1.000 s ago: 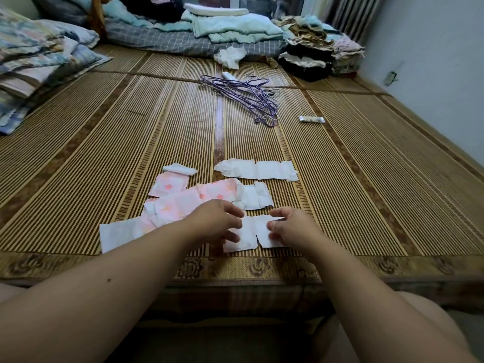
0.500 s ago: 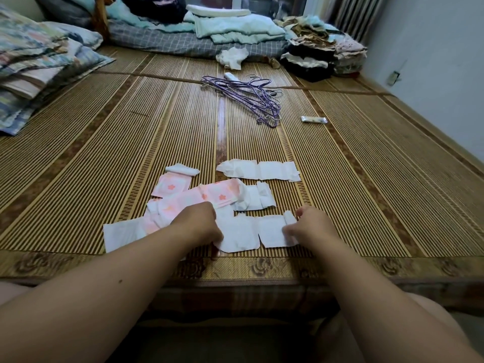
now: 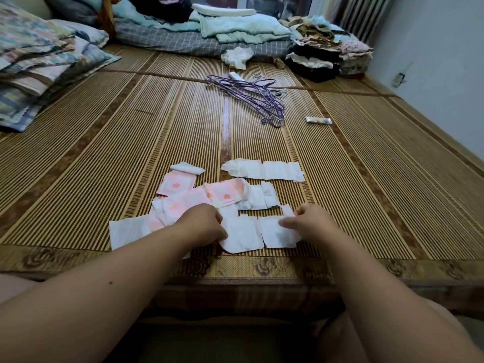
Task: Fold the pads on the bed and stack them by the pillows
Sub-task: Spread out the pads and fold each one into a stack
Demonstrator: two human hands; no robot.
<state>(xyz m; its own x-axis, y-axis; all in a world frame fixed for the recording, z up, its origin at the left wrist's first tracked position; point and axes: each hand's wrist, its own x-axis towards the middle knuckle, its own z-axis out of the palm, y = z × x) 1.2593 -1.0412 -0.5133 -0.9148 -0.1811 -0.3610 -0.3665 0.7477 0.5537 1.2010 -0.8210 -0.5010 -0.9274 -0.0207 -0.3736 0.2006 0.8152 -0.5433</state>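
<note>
A white pad (image 3: 248, 233) lies spread out flat near the bed's front edge. My left hand (image 3: 201, 224) grips its left end and my right hand (image 3: 311, 222) pinches its right end. Just behind it lie a pink flowered pad (image 3: 217, 195) joined to a crumpled white pad (image 3: 258, 197), a long unfolded white pad (image 3: 264, 170), a small pink pad (image 3: 176, 183) and a white pad (image 3: 125, 230) at the left. Pillows (image 3: 39, 64) are stacked at the far left of the bed.
Purple wire hangers (image 3: 251, 96) lie mid-bed, with a small tube (image 3: 318, 121) to their right. Folded bedding (image 3: 235, 30) and piled clothes (image 3: 322, 51) line the far end. A wall runs along the right. The bamboo mat (image 3: 104, 153) covers the bed.
My hands have moved apart, drawing the folded white pad out flat and longer. The view has shifted slightly.
</note>
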